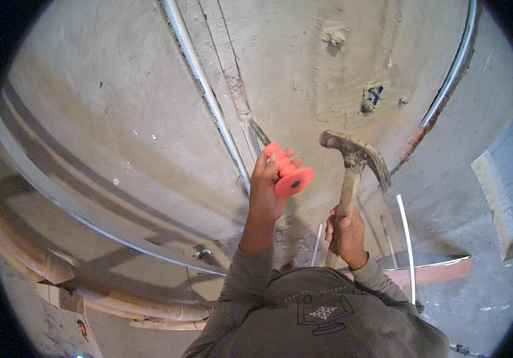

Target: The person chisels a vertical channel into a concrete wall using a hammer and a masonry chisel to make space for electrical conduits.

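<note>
My left hand (269,188) grips the orange ribbed handle of a cold chisel (288,169), which has a round hand guard at its near end. The chisel's dark steel shank (260,132) points up and left to a narrow chase (240,99) cut in the plastered wall; I cannot tell whether the tip touches it. A claw hammer (355,156) with a worn wooden handle is upright in my right hand (349,236). Its striking face is turned left toward the chisel, apart from the guard, and the claw curves down on the right.
A white and blue pipe (202,80) runs in a wall groove left of the chase. Another pipe (455,67) sits in a groove at right. An electrical box (371,98) is recessed in the wall. Thin white tubes (405,237) stand near a pinkish board (440,271) by my right arm.
</note>
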The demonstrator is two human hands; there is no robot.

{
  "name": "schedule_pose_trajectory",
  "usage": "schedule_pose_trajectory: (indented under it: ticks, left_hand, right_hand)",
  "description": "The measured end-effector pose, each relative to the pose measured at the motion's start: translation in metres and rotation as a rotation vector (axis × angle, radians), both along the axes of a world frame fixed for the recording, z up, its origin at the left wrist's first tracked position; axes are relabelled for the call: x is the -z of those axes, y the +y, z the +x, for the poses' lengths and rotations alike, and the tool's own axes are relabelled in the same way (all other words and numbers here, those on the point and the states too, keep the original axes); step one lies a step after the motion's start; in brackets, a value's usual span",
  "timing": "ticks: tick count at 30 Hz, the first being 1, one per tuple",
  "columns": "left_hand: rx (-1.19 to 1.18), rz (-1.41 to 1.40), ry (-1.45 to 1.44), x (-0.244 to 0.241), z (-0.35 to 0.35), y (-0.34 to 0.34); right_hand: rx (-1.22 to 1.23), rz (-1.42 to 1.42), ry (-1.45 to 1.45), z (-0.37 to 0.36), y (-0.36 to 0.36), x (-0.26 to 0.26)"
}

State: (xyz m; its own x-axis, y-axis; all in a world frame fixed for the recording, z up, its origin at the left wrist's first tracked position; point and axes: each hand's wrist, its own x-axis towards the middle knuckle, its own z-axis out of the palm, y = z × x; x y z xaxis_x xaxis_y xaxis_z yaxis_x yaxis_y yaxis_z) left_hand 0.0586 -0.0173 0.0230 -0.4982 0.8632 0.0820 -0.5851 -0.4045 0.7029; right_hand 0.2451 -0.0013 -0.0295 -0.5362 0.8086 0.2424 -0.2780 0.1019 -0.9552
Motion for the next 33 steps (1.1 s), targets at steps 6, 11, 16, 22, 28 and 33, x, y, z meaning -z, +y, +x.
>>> schedule_pose_trajectory:
  ticks: [6,11,16,22,28,33]
  left_hand:
    - [0.009,0.126,-0.033,-0.017,-0.019,0.016]
    - [-0.002,0.207,-0.058,-0.03,-0.029,0.025]
    - [-0.006,0.242,-0.196,-0.025,-0.04,0.039]
    - [0.016,0.359,-0.404,-0.062,-0.038,0.043]
    - [-0.011,0.473,-0.441,-0.074,-0.046,0.065]
    - [0.0,0.387,-0.68,-0.099,-0.041,0.066]
  right_hand:
    - [0.068,0.096,0.055,-0.018,0.009,-0.023]
    - [0.129,0.104,0.118,-0.023,0.015,-0.035]
    - [0.139,0.135,0.143,-0.026,0.013,-0.058]
    - [0.263,0.32,0.378,-0.024,0.024,-0.115]
    - [0.267,0.743,0.525,-0.046,0.017,-0.134]
    - [0.074,0.221,-0.148,-0.049,0.017,-0.082]
